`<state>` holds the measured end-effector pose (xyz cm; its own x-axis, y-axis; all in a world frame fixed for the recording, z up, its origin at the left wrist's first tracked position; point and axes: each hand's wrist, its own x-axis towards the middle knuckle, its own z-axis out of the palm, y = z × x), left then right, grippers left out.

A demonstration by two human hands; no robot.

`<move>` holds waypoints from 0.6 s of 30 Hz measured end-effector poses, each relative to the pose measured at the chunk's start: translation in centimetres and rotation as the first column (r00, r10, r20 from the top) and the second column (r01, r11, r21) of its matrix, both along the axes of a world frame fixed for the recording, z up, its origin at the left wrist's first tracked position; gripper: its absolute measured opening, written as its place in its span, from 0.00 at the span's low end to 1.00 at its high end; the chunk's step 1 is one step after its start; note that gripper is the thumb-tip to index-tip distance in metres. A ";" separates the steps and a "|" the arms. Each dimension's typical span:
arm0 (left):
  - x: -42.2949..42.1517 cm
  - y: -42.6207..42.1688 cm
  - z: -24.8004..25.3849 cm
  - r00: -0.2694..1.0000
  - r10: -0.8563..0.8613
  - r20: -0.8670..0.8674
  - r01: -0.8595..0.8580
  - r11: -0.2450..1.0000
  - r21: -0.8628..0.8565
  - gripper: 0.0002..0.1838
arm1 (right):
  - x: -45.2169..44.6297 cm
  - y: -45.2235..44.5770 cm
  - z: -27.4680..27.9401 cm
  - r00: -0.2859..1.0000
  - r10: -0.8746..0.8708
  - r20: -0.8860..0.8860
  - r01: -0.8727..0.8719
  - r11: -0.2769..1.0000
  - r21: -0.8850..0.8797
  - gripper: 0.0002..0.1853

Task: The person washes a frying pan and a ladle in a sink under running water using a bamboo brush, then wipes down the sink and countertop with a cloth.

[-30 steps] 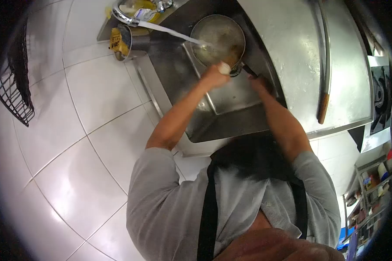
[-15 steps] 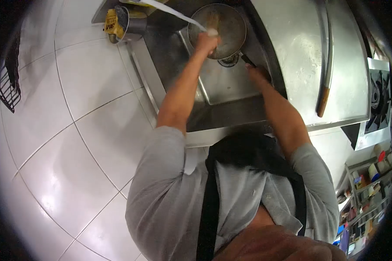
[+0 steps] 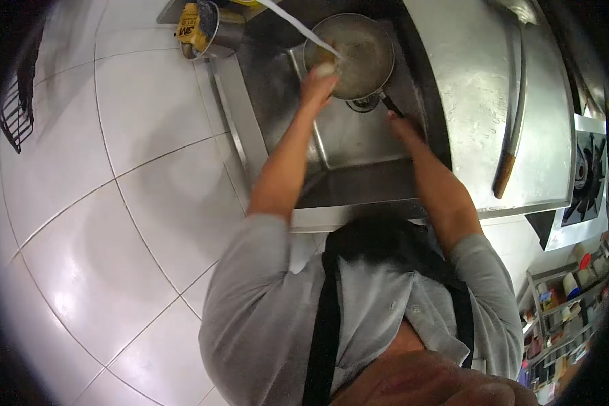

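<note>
Head view: right hand (image 3: 404, 127) grasps the handle (image 3: 391, 105) of the pan (image 3: 360, 54), presumably steadying it under running water (image 3: 298, 26); left hand (image 3: 317, 88) clenches a pale item (image 3: 325, 70), poorly resolved.

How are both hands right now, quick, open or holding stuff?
Left hand: closed, holding a pale thing, too blurry to name.
Right hand: closed, holding the pan handle.

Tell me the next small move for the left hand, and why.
Probably sweep the left hand across the pan: it holds a pale object at the near-left rim, the right hand grips the handle, and water runs in.
</note>
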<state>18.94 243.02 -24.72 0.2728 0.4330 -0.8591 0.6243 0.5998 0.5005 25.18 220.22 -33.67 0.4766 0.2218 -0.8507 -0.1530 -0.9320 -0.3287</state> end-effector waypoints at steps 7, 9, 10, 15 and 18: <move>-4.4 -0.8 3.9 0.899 -0.354 0.259 0.406 0.895 -0.186 0.29 | 0.0 -0.2 -2.1 0.994 0.051 0.093 -0.050 0.999 -0.011 0.45; -0.5 0.0 4.1 0.935 -0.324 0.145 0.322 0.946 0.037 0.30 | 0.4 0.3 -0.9 0.999 0.029 0.021 -0.027 0.996 -0.080 0.44; 1.6 -1.3 3.5 0.949 -0.316 0.022 0.293 0.901 0.319 0.30 | 0.1 0.3 -0.3 1.000 0.019 -0.022 -0.022 0.993 -0.118 0.44; -3.8 -2.3 2.9 0.795 -0.600 0.088 0.592 0.799 0.108 0.31 | 1.8 0.2 -0.4 1.000 -0.011 -0.013 0.011 1.000 -0.019 0.44; -0.6 2.3 3.5 0.926 -0.378 -0.010 0.375 0.914 0.155 0.31 | 0.8 0.4 -0.9 0.996 0.043 -0.075 -0.049 0.996 -0.080 0.44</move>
